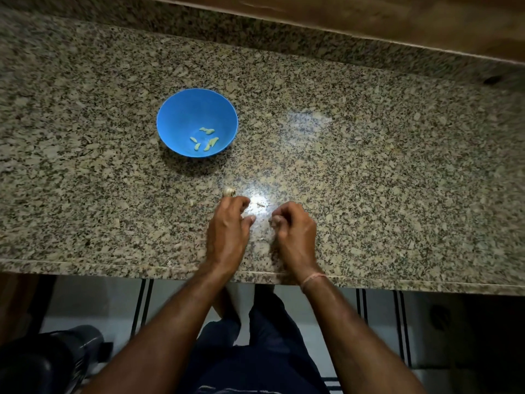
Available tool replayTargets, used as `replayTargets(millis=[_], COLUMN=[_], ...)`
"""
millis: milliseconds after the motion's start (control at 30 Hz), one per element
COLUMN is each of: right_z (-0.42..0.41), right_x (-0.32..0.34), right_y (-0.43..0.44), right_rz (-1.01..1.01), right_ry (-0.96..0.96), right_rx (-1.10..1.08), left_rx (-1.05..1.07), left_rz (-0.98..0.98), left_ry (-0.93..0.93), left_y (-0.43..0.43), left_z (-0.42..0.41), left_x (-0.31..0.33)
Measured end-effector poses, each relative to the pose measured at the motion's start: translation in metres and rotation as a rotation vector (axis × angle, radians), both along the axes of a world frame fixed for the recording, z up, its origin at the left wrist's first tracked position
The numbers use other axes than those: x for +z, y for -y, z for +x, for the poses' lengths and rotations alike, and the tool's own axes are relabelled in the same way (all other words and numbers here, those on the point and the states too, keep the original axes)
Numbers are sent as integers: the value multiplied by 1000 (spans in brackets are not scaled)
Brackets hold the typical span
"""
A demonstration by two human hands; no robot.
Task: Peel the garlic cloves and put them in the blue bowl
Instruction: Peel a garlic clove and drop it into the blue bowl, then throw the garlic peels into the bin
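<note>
Both hands work low over the granite surface (369, 172): left hand (227, 231) fingers curled, grip unclear; right hand (295, 231) pinching something small, blurred. Garlic head (229, 191) beyond: light, papery, best nipped at the tips. Blue bowl (176, 115) holds peeled cloves (206, 139).

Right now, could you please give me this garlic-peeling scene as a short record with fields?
surface: speckled granite countertop
container: round blue plastic bowl, upright, beyond the hands and to the left
bowl contents: several pale peeled garlic cloves at the bottom
left hand: fingers curled beside a papery garlic piece; contents not visible
right hand: fingers curled, apparently pinching something small and blurred
debris: a small skin scrap between the hands
wrist: thin pale band on the right
</note>
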State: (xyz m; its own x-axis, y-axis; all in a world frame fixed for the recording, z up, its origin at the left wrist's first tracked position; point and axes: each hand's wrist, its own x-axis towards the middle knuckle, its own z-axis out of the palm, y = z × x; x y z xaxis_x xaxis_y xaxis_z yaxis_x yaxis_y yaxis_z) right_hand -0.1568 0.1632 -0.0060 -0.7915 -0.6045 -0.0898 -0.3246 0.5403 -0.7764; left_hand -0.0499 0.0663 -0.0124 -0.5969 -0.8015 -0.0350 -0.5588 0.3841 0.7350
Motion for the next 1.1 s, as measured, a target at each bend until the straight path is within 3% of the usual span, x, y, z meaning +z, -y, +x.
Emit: replayTargets(millis=[133,433,567,833,1100], right_z=[-17,-53,-54,29,244], right_x=[16,15,14,38,29], right_y=[-12,-25,-18,41,75], right_rz=[-103,-93,-93,-137,20], right_ry=[207,324,464,700,805], right_rx=[-58,51,66,362,819], left_rx=[-49,-33,53,603,1048], left_rz=[-54,-204,-160,104,105], left_ry=[54,263,190,-50,-171], left_y=[0,-3,-15,-25,-52], left_z=[-30,-49,-37,54,268], left_x=[2,2,9,29,23])
